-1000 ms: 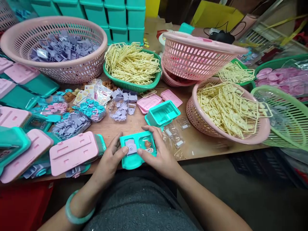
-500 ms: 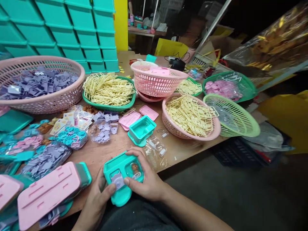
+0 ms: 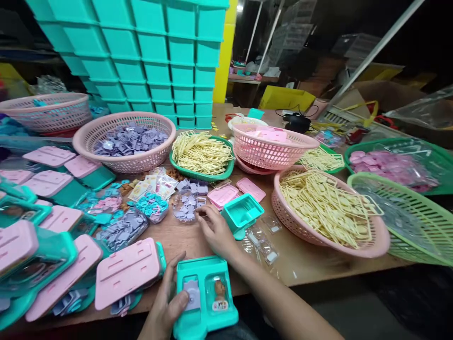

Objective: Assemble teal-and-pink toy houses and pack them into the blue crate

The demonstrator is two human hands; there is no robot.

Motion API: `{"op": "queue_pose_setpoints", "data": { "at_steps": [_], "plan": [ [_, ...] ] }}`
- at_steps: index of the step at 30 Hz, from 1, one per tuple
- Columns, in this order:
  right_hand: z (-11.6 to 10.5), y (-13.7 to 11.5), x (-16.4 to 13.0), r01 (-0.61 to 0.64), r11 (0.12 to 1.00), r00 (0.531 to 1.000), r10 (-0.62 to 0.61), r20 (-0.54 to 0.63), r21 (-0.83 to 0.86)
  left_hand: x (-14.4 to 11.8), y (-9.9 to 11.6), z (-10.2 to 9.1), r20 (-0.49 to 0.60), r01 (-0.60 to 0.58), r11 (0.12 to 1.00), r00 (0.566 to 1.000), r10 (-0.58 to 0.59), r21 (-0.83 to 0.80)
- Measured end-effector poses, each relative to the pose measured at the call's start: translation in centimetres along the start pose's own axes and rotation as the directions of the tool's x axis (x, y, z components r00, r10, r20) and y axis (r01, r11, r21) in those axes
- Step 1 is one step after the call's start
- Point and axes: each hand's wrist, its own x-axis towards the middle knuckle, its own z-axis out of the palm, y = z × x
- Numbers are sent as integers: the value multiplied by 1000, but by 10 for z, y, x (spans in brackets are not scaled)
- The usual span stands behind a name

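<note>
My left hand (image 3: pixel 169 300) grips a teal toy case (image 3: pixel 203 274) at the table's front edge, its thumb pressing on a lilac plastic part (image 3: pixel 192 295) set in the case's left opening. Behind a clear window on the right sits a small brown figure (image 3: pixel 220 289) above a printed label. My right hand (image 3: pixel 219 233) is off the case, reaching over the table to a clear tray of lilac parts (image 3: pixel 186 208). Its fingertips are bent together at the tray's right edge; what they pinch, if anything, is hidden. Just right of this hand stands an open teal box (image 3: pixel 244 212).
Pink-lidded teal cases (image 3: pixel 127 271) crowd the left. Behind are a pink basket of lilac parts (image 3: pixel 166 130), a green tray of cream frames (image 3: pixel 226 172) and stacked teal boxes (image 3: pixel 159 52). To the right stand a pink basket of cream pieces (image 3: pixel 382 241) and a light green basket (image 3: pixel 424 208).
My right hand has let go of the teal case and moved forward to the lilac parts. My left hand keeps the case, now turned more upright. The view has swung left.
</note>
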Motion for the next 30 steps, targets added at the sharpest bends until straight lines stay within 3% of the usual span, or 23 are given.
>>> {"op": "queue_pose_setpoints", "data": {
  "at_steps": [3, 6, 10, 16, 19, 26, 30],
  "plan": [
    [5, -6, 18, 98, 991, 994, -102, -31, -95, 6, 0, -6, 13, 3, 997, 1000, -2, -73],
    [4, -15, 37, 211, 967, 977, -212, 8, -146, 10, 4, -7, 73, 38, 991, 997, -28, -129],
    [14, -30, 66, 349, 909, 927, -298, 229, -227, 10, 8, -6, 179, 88, 990, 982, -67, -112],
    [62, -57, 118, 532, 796, 775, -320, 545, -289, 15, 5, -10, 259, 111, 987, 963, -77, -118],
    [93, -71, 141, 562, 765, 707, -247, 663, -315, 17, 1, -14, 297, 121, 981, 952, -72, -151],
    [164, -85, 178, 447, 744, 604, 158, 781, -497, 24, -10, -21, 357, 109, 990, 931, -71, -88],
    [179, -83, 189, 440, 731, 546, 244, 802, -522, 26, -16, -21, 353, 91, 990, 934, -48, -105]
  ]
}}
